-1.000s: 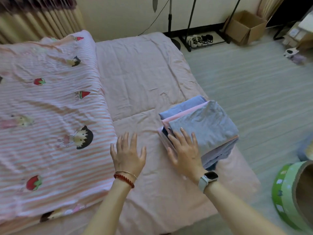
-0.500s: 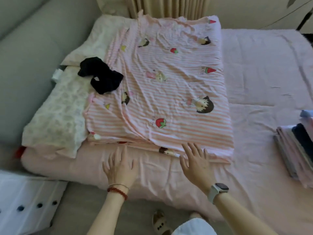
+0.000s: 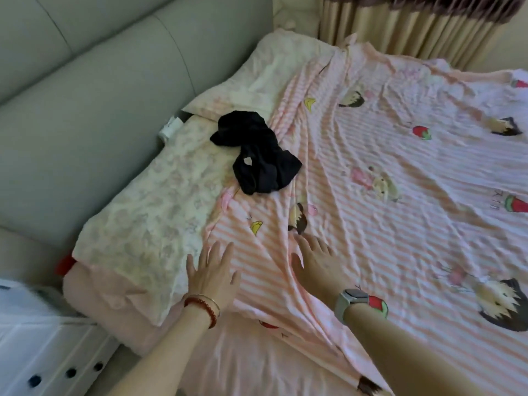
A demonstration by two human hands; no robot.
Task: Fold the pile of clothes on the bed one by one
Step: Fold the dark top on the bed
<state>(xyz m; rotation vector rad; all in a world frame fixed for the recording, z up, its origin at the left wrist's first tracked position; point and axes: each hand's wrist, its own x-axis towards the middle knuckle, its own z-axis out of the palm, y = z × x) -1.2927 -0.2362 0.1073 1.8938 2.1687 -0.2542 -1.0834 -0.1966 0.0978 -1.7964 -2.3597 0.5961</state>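
Head view: a crumpled black garment point(image 3: 258, 151) lies across the pillow point(image 3: 160, 201) and striped blanket point(image 3: 400, 210) seam, long axis running from upper left to lower right (edges bunched). Left hand point(image 3: 213, 274) and right hand point(image 3: 314, 260), fingers spread flat and holding nothing, reach well short of it.

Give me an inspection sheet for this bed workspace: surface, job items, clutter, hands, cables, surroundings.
Surface: pink bed sheet, wrinkled, partly covered by a pink striped cartoon-print blanket.
Job's things: crumpled black garment, unfolded, lying across the blanket's edge and a cream floral pillow.
Clutter: small white object wedged between pillow and headboard; red item by the mattress corner, unidentifiable.
Hands: left hand open, fingers spread over the blanket's edge; right hand open, flat on the blanket.
Cables: nothing seen.
Surroundings: grey-green padded headboard, beige pleated curtain, white drawer unit.
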